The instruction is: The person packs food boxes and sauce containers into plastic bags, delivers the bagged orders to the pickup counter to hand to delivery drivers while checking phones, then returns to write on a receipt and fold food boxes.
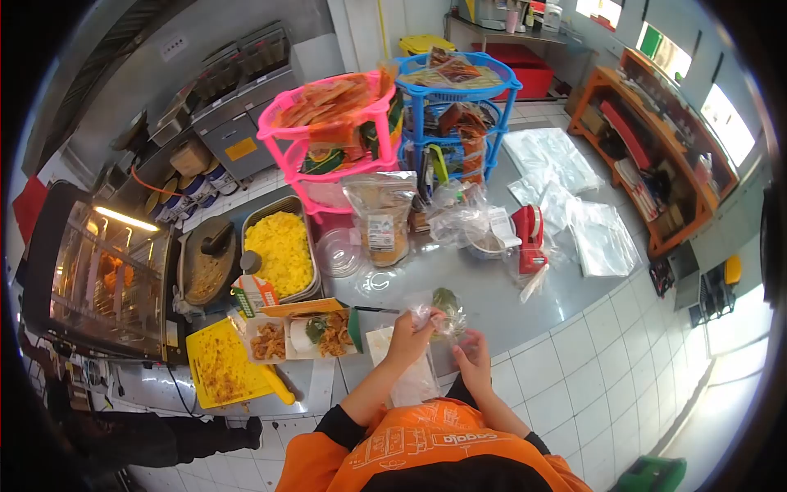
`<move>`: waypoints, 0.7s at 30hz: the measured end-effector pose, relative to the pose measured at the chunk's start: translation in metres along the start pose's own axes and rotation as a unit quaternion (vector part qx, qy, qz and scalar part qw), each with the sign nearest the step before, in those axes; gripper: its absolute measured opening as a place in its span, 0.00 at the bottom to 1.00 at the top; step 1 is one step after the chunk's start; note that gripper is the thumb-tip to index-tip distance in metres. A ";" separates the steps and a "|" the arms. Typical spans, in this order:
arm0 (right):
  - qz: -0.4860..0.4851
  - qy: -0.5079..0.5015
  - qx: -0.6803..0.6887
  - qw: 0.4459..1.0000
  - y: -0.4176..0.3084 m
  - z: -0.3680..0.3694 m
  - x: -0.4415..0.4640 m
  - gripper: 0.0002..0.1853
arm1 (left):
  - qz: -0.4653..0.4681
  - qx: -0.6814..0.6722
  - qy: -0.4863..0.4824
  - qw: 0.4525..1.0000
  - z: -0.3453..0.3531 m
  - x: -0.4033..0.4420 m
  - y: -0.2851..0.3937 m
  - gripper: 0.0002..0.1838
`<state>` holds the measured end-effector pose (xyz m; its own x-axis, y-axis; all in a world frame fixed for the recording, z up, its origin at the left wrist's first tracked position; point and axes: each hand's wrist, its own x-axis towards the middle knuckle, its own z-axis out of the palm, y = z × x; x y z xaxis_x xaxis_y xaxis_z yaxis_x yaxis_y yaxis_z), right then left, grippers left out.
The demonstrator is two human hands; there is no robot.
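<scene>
My left hand (412, 334) pinches the gathered top of a small clear plastic bag (447, 316) with something green inside, over the near edge of the steel table. My right hand (473, 357) is just right of the bag, fingers apart and slightly curled; whether they touch the film is unclear. Beneath my left wrist lies a stack of white and clear plastic sheets or bags (411, 385). To the left stands an open paper food box (321, 333) with fried pieces, a white wrapped portion and green leaves.
A yellow cutting board (221, 373) with a knife (279, 385), a tray of yellow food (280, 254) and a stone mortar (205, 275) are left. Pink (287, 168) and blue racks (459, 94), a pouch (384, 225), red tape dispenser (531, 238) and plastic bags (602, 234) stand beyond. Another person's leg (205, 439) shows lower left.
</scene>
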<state>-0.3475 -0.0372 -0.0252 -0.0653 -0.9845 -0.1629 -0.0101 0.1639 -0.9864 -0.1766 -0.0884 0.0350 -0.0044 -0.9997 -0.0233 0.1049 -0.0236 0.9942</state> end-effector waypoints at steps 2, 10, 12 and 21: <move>0.076 -0.037 0.107 0.991 0.010 -0.008 0.004 0.23 | 0.005 -0.038 -0.013 0.999 0.000 0.002 -0.007 0.07; -0.049 -0.140 0.070 0.986 -0.095 -0.035 0.032 0.07 | 0.008 0.020 -0.049 0.999 0.016 -0.015 0.032 0.08; -0.059 -0.184 0.057 0.980 -0.103 -0.035 0.043 0.07 | 0.034 0.067 -0.078 0.994 0.026 -0.018 0.037 0.11; -0.054 -0.304 0.069 0.949 -0.114 -0.049 0.064 0.13 | 0.019 0.227 0.040 0.973 0.051 -0.036 0.031 0.10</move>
<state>-0.3990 -0.1160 0.0776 0.5160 -0.8566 -0.0014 0.1492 0.0915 -0.9846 -0.2238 -0.0530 0.0715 0.0705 -0.9972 0.0249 -0.3467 -0.0010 0.9380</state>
